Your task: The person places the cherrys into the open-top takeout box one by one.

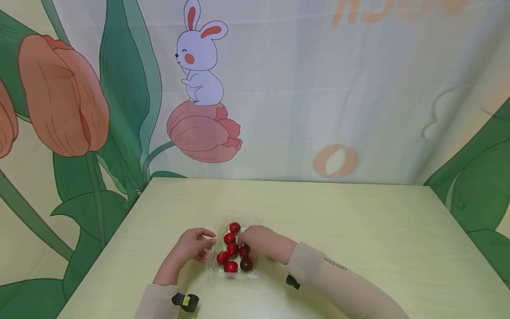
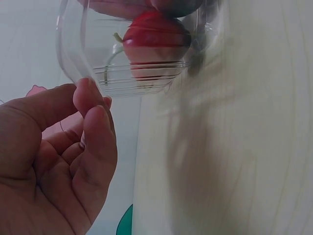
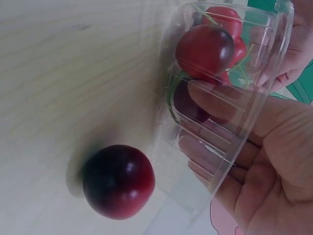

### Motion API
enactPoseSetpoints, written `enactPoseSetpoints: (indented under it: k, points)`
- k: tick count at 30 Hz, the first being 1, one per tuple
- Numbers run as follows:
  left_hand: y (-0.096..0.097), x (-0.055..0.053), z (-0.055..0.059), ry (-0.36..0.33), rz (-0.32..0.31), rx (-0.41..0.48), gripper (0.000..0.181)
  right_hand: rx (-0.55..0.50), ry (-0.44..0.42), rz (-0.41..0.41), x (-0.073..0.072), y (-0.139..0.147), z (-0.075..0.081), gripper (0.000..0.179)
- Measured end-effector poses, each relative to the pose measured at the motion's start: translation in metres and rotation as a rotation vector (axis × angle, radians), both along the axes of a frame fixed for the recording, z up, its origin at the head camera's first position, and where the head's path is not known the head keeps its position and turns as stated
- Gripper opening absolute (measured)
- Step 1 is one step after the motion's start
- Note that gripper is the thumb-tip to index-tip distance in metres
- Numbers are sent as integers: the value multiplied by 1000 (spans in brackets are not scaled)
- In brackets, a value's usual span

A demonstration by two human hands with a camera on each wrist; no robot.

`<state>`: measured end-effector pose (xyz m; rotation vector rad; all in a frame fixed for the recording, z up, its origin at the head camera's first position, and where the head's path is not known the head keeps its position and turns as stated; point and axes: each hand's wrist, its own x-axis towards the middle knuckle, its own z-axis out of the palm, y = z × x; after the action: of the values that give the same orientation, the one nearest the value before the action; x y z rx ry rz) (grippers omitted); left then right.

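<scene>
A clear plastic container (image 1: pixel 255 274) holding several red and dark cherries (image 1: pixel 230 266) stands on the table. My left hand (image 1: pixel 193 244) is at its left side; in the left wrist view its thumb and fingertips pinch the rim, near a red cherry (image 2: pixel 155 41) seen through the wall. My right hand (image 1: pixel 263 241) reaches into the container from the right. Through the clear wall in the right wrist view, its fingers hold a dark cherry (image 3: pixel 188 102), partly covered. Another dark cherry (image 3: pixel 119 181) lies on the table outside the container; the head view does not clearly show it.
The pale wooden table (image 1: pixel 358 230) extends to the right of and behind the container. At its back edge hangs a printed cloth (image 1: pixel 279 110) with tulips and a rabbit. Each forearm wears a small black device (image 1: pixel 190 302).
</scene>
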<state>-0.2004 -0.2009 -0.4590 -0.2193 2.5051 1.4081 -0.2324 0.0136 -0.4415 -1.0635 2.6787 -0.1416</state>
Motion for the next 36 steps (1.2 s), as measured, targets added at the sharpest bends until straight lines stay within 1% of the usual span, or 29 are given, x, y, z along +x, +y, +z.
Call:
enactPoseSetpoints:
  k: [9, 13, 16, 19, 22, 25, 27, 32, 36]
  points:
    - [1, -1, -1, 0, -2, 1, 28, 1, -12, 3, -1, 1, 0, 17]
    - [2, -1, 0, -1, -2, -3, 28, -9, -48, -11, -3, 3, 2, 21]
    - [3, -1, 0, -3, 0, -5, 28, -28, -71, -20, -4, 5, 7, 26]
    - [3, -1, 0, -6, 1, -9, 28, -68, -71, -8, -6, 8, 16, 27]
    - [3, 0, 1, -4, 1, -13, 28, -129, -68, 24, -8, 12, 26, 26]
    - [2, 0, 2, 1, -1, -11, 28, -190, -73, 61, -8, 16, 36, 24]
    - [2, 1, 2, 4, -1, -8, 28, -229, -78, 70, -8, 19, 41, 21]
    - [2, 0, 2, 4, -2, -10, 27, -309, -65, 52, -5, 29, 49, 17]
    - [2, 0, 1, 4, -3, -13, 27, -360, -57, 26, -1, 38, 49, 17]
